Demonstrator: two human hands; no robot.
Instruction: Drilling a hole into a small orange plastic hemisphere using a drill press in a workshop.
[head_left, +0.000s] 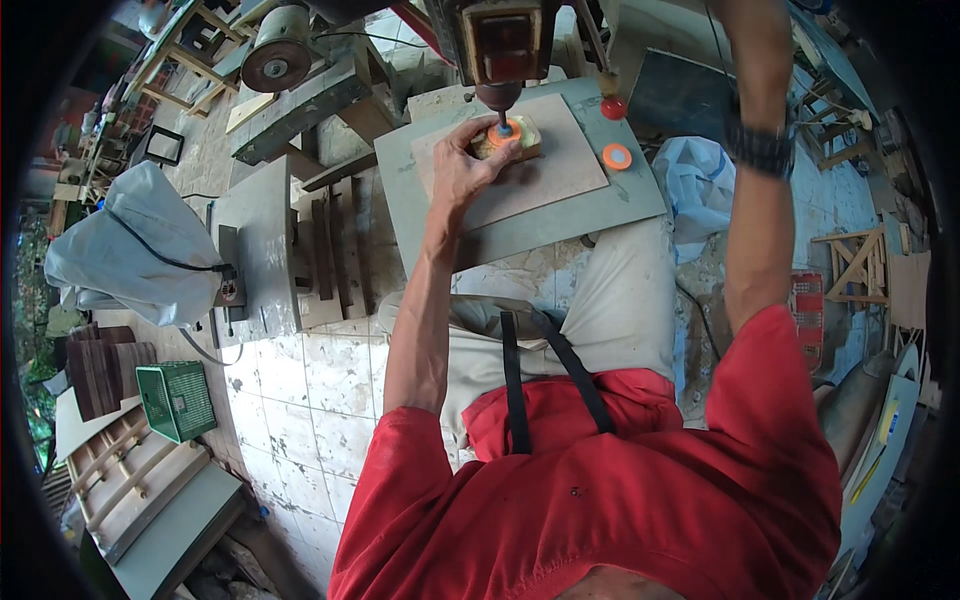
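Note:
My left hand (466,168) is closed around a small yellowish block (532,138), thumb and fingers gripping its sides. An orange round piece (505,136) sits on top of the block. Directly above, the drill press chuck (499,95) points down, and its bit meets the orange piece or stops just over it; I cannot tell which. The block rests on a thin brown board (560,180) lying on the grey-green drill table (625,195). My right hand (752,45) is raised at the top edge, wearing a black wristwatch (762,150); its fingers are out of sight.
An orange disc with a pale centre (617,157) lies at the table's right, below a red ball knob (613,107) on a lever. A plastic-covered machine (140,235) and a green basket (175,400) are at left. A white plastic bag (693,185) hangs at right.

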